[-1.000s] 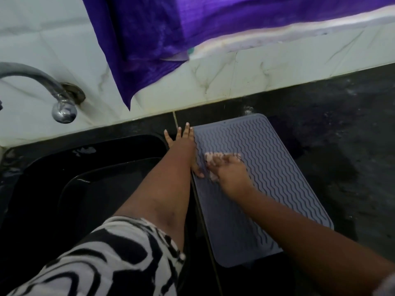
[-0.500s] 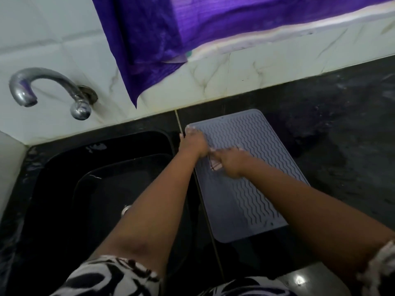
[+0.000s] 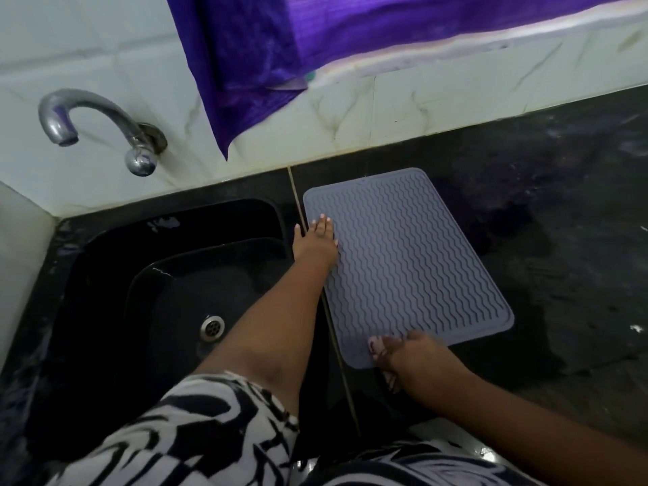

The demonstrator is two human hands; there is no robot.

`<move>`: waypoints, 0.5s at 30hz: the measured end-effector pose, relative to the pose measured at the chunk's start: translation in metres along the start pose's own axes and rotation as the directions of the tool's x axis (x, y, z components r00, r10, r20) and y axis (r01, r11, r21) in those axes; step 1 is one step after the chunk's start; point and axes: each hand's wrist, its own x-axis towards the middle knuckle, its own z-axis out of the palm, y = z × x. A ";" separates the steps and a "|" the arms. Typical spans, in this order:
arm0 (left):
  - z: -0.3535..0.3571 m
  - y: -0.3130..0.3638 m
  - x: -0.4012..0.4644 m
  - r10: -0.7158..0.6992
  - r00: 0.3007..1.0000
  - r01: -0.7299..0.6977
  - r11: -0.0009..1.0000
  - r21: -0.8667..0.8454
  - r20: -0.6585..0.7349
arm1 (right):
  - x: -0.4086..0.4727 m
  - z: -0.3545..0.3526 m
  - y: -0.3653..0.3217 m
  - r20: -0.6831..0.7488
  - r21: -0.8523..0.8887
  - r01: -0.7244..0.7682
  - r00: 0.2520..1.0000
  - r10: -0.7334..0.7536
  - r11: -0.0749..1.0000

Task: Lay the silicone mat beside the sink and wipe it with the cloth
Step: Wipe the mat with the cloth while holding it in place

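Observation:
A grey silicone mat (image 3: 403, 254) with wavy ridges lies flat on the dark counter, just right of the black sink (image 3: 168, 275). My left hand (image 3: 315, 242) presses flat on the mat's left edge with straight fingers. My right hand (image 3: 410, 356) is at the mat's near edge, fingers curled over a small pale patterned cloth (image 3: 377, 345) that peeks out on the left and below the hand. Most of the cloth is hidden under the hand.
A chrome tap (image 3: 101, 124) juts from the white tiled wall above the sink. A purple cloth (image 3: 280, 54) hangs over the wall ledge. The dark counter (image 3: 561, 240) spreads to the right of the mat. The drain (image 3: 212, 327) shows in the sink.
My right hand with the cloth slid from the mat's upper left down to its near edge. My left hand stayed pressing on the mat's left edge, fingers now flat.

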 end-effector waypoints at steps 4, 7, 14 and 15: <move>0.003 0.003 -0.016 -0.044 0.993 0.044 0.999 -0.007 -0.113 | -0.003 -0.049 0.023 0.035 0.600 -0.002 0.999 -0.024 0.800; 0.010 0.023 -0.040 -0.084 0.963 0.016 0.966 -0.257 -0.255 | 0.032 -0.068 0.026 -0.195 0.671 0.077 0.978 0.075 0.737; 0.039 0.041 -0.082 -0.001 0.966 -0.110 0.903 -0.415 -0.258 | 0.032 0.007 0.013 -0.142 -0.132 -0.026 0.990 0.007 0.991; 0.037 0.040 -0.080 -0.003 0.976 -0.084 0.915 -0.395 -0.216 | 0.022 0.016 0.013 -0.151 -0.142 0.001 0.988 -0.023 0.990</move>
